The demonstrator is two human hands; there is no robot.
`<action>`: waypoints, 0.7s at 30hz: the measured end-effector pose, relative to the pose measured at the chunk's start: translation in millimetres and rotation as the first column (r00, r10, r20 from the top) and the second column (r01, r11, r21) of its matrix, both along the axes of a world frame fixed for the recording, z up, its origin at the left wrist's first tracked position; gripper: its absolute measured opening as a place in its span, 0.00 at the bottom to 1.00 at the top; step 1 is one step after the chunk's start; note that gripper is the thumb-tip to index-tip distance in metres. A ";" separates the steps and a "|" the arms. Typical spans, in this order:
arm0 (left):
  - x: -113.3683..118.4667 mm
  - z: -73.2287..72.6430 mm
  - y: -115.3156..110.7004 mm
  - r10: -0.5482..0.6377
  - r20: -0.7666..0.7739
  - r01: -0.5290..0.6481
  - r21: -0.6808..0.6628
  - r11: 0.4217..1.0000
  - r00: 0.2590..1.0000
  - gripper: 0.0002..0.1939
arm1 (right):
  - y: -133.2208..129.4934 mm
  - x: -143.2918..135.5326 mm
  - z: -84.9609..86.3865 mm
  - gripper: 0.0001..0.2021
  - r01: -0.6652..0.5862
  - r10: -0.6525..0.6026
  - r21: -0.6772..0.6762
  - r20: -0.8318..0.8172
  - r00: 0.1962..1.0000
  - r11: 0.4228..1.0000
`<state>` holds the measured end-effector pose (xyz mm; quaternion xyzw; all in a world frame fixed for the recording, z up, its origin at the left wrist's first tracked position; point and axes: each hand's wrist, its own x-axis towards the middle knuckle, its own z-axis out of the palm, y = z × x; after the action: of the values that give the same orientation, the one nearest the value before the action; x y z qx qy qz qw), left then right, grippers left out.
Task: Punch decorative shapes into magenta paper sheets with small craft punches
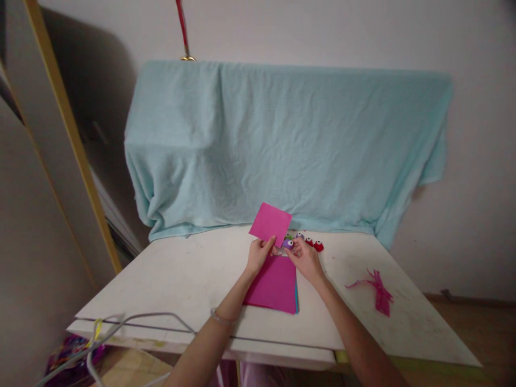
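Observation:
Between the thumb and fingers of my left hand [261,253] is a pink square of paper [271,221], raised and tilted above the table. My right hand [305,258] is closed, pinching a small purple piece with a googly eye [288,244] close to the paper's lower corner. Behind it show a green piece [288,236] and another purple piece with an eye [299,235], both partly hidden. Two red pieces with eyes lie just right of my right hand, the outer red piece [318,246] fully visible. Below my hands lies a stack of large magenta sheets [272,285] with a blue edge underneath.
The white table [193,279] carries a bundle of shredded pink strips [379,293] at the right. A light blue cloth [290,145] hangs along the back. Grey cables [141,316] cross the front left edge. A wood-edged panel [72,129] stands at the left.

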<state>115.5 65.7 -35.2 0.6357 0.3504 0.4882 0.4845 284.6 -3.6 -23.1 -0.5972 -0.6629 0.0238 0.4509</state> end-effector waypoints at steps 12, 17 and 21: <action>0.8 -1.0 -0.6 -0.009 0.034 0.009 -0.003 1.000 0.999 0.27 | 0.8 -2.5 -3.0 0.11 -0.007 0.006 0.033 0.006 1.000 0.999; 1.8 -3.3 -0.2 -0.025 0.046 0.026 -0.023 0.999 0.999 0.26 | 1.1 -2.7 -1.8 0.11 -0.005 0.005 0.035 -0.006 1.000 0.999; 1.1 -1.5 -0.7 -0.041 0.023 0.041 -0.021 0.999 0.999 0.27 | 0.8 -2.4 -1.1 0.11 -0.012 0.012 0.031 -0.005 1.000 0.999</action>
<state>116.6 65.0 -36.7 0.6319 0.3369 0.4817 0.5052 282.2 -2.8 -24.2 -0.5862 -0.6655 0.0178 0.4617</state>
